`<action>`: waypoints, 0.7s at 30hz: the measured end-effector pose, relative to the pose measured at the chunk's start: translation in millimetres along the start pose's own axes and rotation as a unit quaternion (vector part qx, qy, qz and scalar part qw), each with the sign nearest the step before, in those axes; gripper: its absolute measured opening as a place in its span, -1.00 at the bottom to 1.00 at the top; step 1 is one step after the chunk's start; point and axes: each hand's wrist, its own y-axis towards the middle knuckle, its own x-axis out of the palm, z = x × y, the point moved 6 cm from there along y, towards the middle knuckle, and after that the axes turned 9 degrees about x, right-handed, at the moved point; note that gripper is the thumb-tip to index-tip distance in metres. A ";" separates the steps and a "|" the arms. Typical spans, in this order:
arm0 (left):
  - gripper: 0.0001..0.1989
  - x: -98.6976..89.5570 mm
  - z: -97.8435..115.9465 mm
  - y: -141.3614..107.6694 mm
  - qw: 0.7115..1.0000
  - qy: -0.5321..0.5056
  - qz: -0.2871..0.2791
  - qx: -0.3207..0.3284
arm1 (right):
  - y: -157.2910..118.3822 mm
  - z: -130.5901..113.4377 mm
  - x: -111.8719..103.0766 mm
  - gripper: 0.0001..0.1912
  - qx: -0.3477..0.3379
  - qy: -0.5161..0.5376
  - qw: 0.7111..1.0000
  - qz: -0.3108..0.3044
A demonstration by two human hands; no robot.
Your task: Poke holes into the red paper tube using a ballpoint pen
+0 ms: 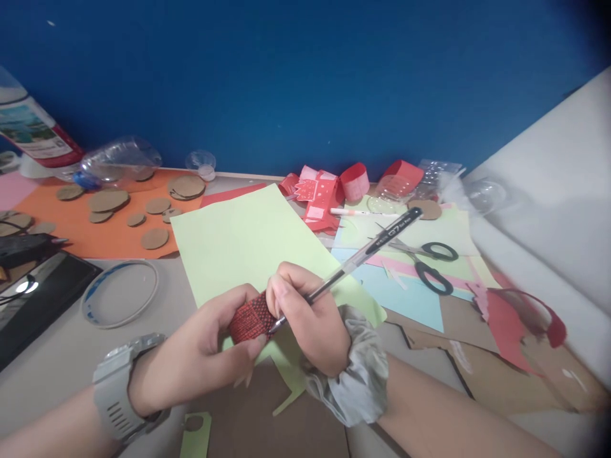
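My left hand [217, 356] grips a small red piece covered in a dark pattern [251, 318], bent or folded, its far side hidden by my fingers. Closed round a black-capped clear gel pen [353, 259], my right hand [305, 312] keeps the pen's tip against the lower right edge of that red piece. Fingertips of the right hand also touch or nearly touch the piece. Beneath both hands lies a light green paper sheet [238, 235] with a cut lower edge.
Scissors with black handles [432, 267] lie on coloured papers at right. Red paper rings [354, 181] and a marker [360, 212] are behind. Cardboard discs [109, 200] rest on orange paper [71, 232] at left, near a plastic bottle [121, 159], a white ring [120, 294] and a phone [42, 302].
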 end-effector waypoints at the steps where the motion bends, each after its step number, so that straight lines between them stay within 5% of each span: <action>1: -0.86 0.0 0.1 -0.3 1.000 -0.006 0.002 0.001 | 0.1 0.0 -0.1 -0.62 0.000 0.000 1.000 0.002; 21: -0.87 -1.4 0.5 -2.2 0.999 -0.026 0.038 -0.008 | 0.6 2.1 -0.4 -0.62 -0.007 0.003 1.000 0.015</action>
